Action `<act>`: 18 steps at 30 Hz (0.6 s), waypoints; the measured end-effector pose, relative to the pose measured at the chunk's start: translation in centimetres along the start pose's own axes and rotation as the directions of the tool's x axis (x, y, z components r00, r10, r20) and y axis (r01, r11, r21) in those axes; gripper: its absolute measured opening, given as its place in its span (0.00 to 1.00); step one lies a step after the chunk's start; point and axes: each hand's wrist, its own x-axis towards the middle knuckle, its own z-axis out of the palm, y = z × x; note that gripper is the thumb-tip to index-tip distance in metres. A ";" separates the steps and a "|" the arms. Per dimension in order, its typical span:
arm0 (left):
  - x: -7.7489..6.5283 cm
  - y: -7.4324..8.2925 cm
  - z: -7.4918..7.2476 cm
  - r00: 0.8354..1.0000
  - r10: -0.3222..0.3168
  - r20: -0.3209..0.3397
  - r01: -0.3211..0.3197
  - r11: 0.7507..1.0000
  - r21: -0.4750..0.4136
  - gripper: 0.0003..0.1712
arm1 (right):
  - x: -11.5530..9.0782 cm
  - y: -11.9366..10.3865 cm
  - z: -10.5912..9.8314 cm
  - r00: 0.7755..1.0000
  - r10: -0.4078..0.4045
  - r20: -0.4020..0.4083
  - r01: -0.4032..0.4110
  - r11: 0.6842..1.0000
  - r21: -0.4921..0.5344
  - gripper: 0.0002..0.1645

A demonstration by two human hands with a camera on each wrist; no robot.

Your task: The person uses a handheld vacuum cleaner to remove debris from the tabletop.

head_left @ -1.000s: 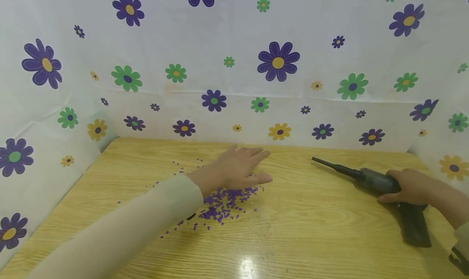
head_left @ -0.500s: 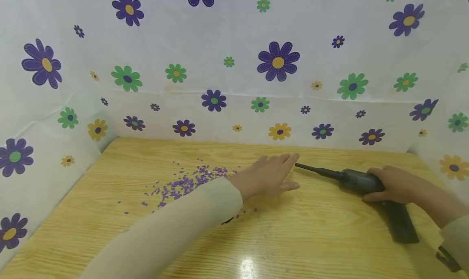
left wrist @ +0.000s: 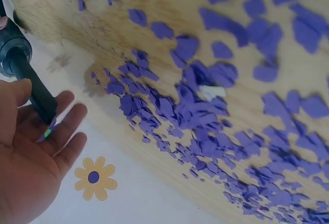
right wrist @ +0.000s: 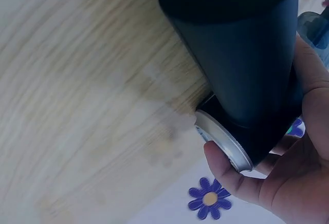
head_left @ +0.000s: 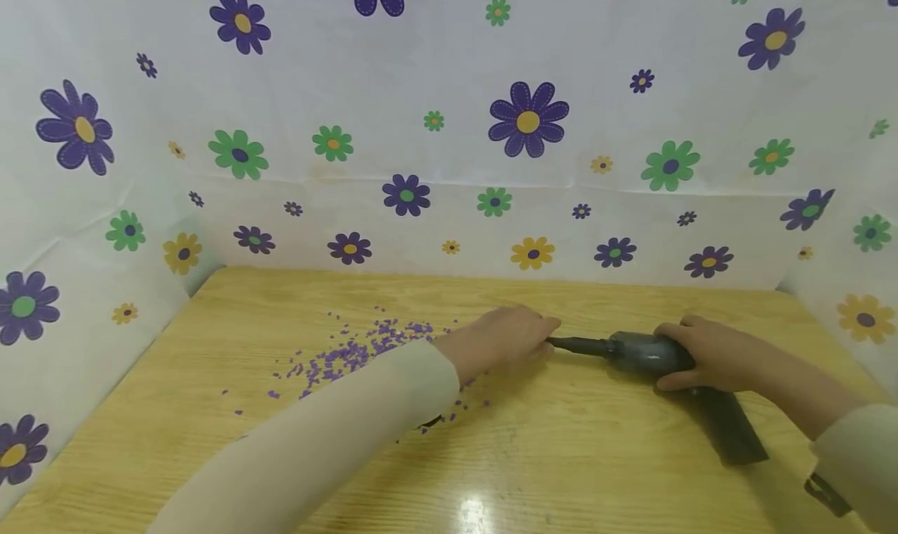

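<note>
A dark handheld vacuum cleaner (head_left: pixel 648 353) with a long narrow nozzle lies slantwise over the right half of the table, its nozzle toward the left. My right hand (head_left: pixel 722 355) grips the rear of its body from above. In the right wrist view, thumb and fingers go round the silver-ringed end (right wrist: pixel 222 137) beside the thick black handle (right wrist: pixel 234 54). My left hand (head_left: pixel 501 335) holds the nozzle tip; in the left wrist view the nozzle (left wrist: pixel 37 88) lies between thumb and fingers. Purple scraps (head_left: pixel 351 355) are scattered left of the nozzle, partly hidden behind the left sleeve.
The wooden table (head_left: pixel 575 456) is bounded at the back and sides by a white flowered cloth (head_left: pixel 435 66). The left forearm (head_left: pixel 316 433) reaches across the table's front, over part of the scraps. A pale scrap (left wrist: pixel 212 92) lies among the purple ones.
My left hand has moved right from above the scraps, and its fingers have closed at the nozzle tip. My right hand has brought the vacuum cleaner leftward.
</note>
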 end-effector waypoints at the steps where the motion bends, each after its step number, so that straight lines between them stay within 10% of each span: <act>1: -0.1 0.0 0.0 1.000 0.004 -0.001 -0.004 1.000 -0.009 0.14 | 0.2 -0.3 0.0 1.000 -0.006 -0.004 0.006 1.000 0.006 0.46; 18: -2.5 -0.8 -0.6 1.000 0.027 -0.005 -0.028 0.990 -0.138 0.15 | 3.0 -6.1 -1.5 0.993 -0.075 -0.087 0.069 0.995 -0.068 0.39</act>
